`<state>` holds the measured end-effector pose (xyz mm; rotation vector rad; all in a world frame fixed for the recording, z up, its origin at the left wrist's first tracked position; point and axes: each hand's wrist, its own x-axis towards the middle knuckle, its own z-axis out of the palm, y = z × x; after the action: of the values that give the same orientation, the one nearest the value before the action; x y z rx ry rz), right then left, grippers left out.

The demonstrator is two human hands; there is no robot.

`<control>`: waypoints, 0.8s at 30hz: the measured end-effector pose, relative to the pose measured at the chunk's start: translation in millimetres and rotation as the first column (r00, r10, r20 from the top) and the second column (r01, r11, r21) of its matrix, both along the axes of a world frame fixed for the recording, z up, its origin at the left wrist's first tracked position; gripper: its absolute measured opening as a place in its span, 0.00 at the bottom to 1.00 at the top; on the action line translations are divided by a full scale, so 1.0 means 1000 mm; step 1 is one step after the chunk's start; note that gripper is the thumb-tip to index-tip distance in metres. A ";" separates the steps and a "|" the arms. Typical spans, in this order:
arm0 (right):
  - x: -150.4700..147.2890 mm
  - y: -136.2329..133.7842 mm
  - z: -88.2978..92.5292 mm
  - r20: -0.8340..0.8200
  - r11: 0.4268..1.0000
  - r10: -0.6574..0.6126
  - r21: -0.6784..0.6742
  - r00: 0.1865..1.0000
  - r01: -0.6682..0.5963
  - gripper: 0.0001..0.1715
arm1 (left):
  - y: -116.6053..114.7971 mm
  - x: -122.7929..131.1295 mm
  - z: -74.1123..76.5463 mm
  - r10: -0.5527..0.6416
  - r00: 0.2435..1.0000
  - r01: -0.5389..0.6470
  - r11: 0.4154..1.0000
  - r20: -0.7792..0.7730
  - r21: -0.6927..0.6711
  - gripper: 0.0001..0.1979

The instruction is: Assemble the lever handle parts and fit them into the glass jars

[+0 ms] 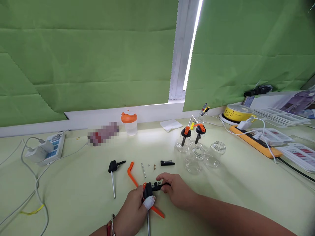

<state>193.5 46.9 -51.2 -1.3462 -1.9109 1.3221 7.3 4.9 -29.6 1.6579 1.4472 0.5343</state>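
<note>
My left hand (133,209) is closed round a black pump head (148,190) with a metal tube (148,226) pointing toward me; its thumb wears a white bandage. My right hand (176,190) pinches the black nozzle end (158,186) of the same piece. An orange lever (157,211) lies under my hands. Loose parts rest just beyond: a second orange lever (131,173), a black pump head with metal tube (113,170), a metal pin (143,169), small brass bits (154,166) and a black spring piece (167,163).
Several clear glass jars (199,154) stand to the right, two with black-and-orange pump tops (186,132). An orange-lidded cup (129,123), a white tissue (171,125), a white power strip (52,146) with cables, an orange power strip (256,142) and a yellow spool (237,113) ring the table.
</note>
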 end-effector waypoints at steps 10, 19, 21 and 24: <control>-0.002 0.006 0.005 0.025 0.999 0.028 0.033 0.999 -0.029 0.12 | 0.003 -0.001 -0.002 0.070 0.995 -0.068 0.997 0.067 -0.040 0.14; -0.013 0.025 -0.003 0.018 0.993 0.085 0.081 0.996 -0.086 0.11 | 0.007 -0.006 0.001 0.126 0.986 -0.120 0.991 0.110 -0.052 0.16; -0.015 0.028 -0.006 0.014 0.993 0.086 0.077 0.996 -0.087 0.11 | 0.009 -0.008 0.001 0.135 0.985 -0.129 0.990 0.109 -0.060 0.16; -0.016 0.031 -0.008 0.015 0.992 0.086 0.091 0.996 -0.087 0.11 | 0.011 -0.010 0.001 0.147 0.986 -0.142 0.988 0.083 -0.064 0.16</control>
<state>177.2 78.1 -59.2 -1.2412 -2.0321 1.2526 -3.1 16.3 -28.8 1.4739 1.5119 0.6310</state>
